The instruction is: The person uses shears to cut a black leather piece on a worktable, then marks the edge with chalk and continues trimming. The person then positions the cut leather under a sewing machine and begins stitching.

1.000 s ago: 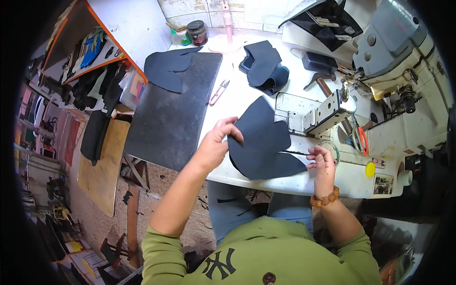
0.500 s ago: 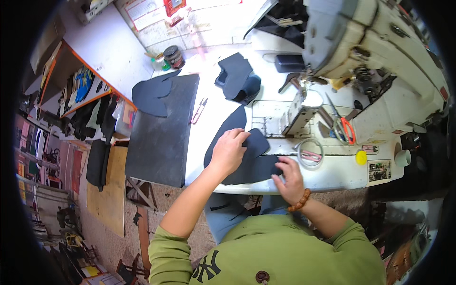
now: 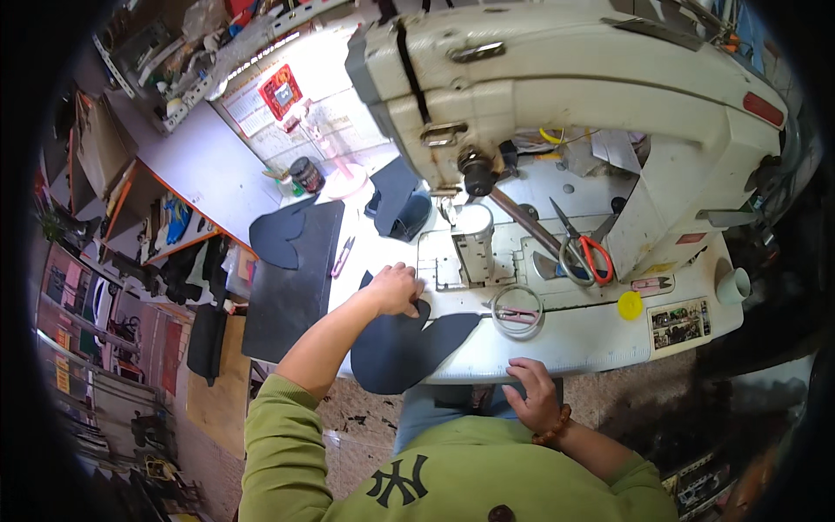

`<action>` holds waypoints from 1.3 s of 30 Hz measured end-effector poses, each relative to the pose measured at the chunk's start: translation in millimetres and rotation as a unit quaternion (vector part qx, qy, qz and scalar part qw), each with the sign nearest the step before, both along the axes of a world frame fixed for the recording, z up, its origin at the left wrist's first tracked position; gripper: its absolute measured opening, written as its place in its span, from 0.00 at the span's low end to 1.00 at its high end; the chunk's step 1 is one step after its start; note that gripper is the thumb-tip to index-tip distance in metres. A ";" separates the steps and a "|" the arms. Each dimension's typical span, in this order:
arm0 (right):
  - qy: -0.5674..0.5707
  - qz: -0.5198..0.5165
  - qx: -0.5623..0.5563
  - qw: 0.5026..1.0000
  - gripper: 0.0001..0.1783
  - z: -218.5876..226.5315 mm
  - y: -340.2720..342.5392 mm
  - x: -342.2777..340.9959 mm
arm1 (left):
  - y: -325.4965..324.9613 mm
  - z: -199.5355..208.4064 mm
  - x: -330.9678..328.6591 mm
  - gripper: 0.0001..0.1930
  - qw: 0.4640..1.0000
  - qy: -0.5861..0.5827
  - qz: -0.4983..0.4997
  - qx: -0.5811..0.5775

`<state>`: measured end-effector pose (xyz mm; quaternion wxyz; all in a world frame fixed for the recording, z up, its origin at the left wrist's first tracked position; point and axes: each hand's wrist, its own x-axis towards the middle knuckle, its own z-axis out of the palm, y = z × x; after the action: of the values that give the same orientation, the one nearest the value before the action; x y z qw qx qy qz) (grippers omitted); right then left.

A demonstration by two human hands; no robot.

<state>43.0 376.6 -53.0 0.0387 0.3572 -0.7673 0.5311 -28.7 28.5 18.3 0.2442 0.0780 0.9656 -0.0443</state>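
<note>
Now right hand (image 3: 534,396) sits clear of black lobed sheet (image 3: 396,352).
So only left hand (image 3: 391,291) covers it, grip unclear; right empty, fingers parted, lower centre.

The single fisheye view looks down from head height, close behind the near edge of the bench (image 3: 574,344), facing across toward its far edge.

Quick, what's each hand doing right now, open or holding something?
Left hand: on the black cut piece; whether it grips cannot be told.
Right hand: open, nothing held, by the white table's front edge.
</note>
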 end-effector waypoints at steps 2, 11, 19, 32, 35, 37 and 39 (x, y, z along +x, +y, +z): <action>0.006 -0.006 -0.010 1.000 0.18 1.1 7.4 -6.1 | -4.1 -1.1 4.9 0.16 0.999 -0.003 -0.003 0.042; -0.026 -0.024 -0.010 0.999 0.14 4.4 19.8 -12.9 | -22.0 -21.0 31.7 0.19 0.988 0.039 0.096 0.117; -0.193 0.018 0.009 0.981 0.14 4.6 0.1 5.0 | -26.6 6.8 56.3 0.15 0.936 -0.042 0.219 0.273; -0.448 0.097 -0.150 0.876 0.18 57.0 -92.5 -30.3 | 40.1 -21.9 163.8 0.23 0.081 -0.094 0.270 0.955; -0.427 0.079 -0.159 0.887 0.13 56.5 -97.0 -42.1 | 57.8 -44.1 164.0 0.23 0.117 -0.072 0.390 0.910; -0.431 0.063 -0.159 0.886 0.11 51.6 -98.3 -49.7 | 57.1 -46.6 163.8 0.23 0.075 -0.101 0.366 0.922; -0.425 0.049 -0.188 0.884 0.08 46.7 -98.9 -57.0 | 51.1 -42.6 163.4 0.23 0.092 -0.047 0.336 0.936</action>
<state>-14.0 277.7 -6.4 -0.2508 0.1206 -0.5774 0.7675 134.8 79.6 -24.2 0.0095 -0.0862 0.1449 0.9856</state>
